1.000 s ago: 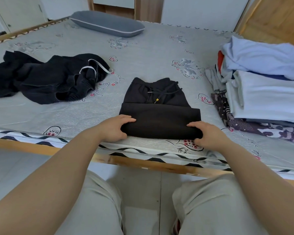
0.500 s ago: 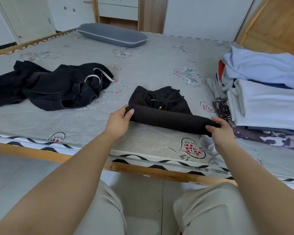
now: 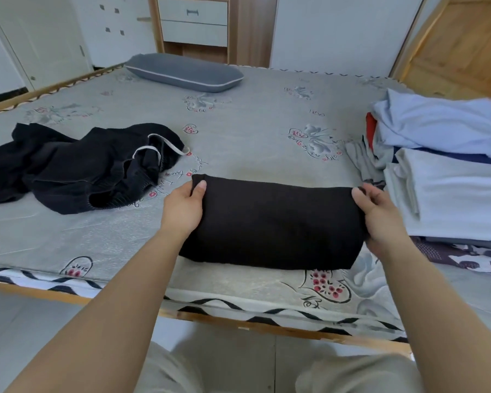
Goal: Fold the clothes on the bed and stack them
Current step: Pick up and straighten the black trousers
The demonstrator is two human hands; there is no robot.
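Head view looked down over the near edge of the bed (image 3: 253,114), where a black folded garment (image 3: 272,222) lay as a thick, soft-edged rectangle. The left hand (image 3: 182,211) pinched its far left corner, thumb on top, and the right hand (image 3: 380,217) held its right end, fingers curled round the cloth — each grip closed on the same piece. The fold looked finished or very nearly so; the bundle sat flat on the mattress, just beside the stack (image 3: 451,177) of folded clothes at the right.

By the look of it, the task was well along but not done. The stack already held several layers: pale blue on top, whitish grey beneath, a sliver of red and a dark patterned piece at the bottom. What seemed left was to lift the black bundle onto that stack, then deal with the crumpled dark garment (image 3: 82,168) lying well apart on the left, unfolded, with a pale drawstring or strap looping out of it.

The black cloth read as matte and fairly heavy, perhaps a knit — it held a rounded, padded edge rather than a crisp crease. The crumpled one showed ribbed bands at its openings. The mattress cover was grey with printed flowers and hearts and a zigzag border along a wooden frame. A flat grey pillow (image 3: 182,72) with light piping lay at the far end.
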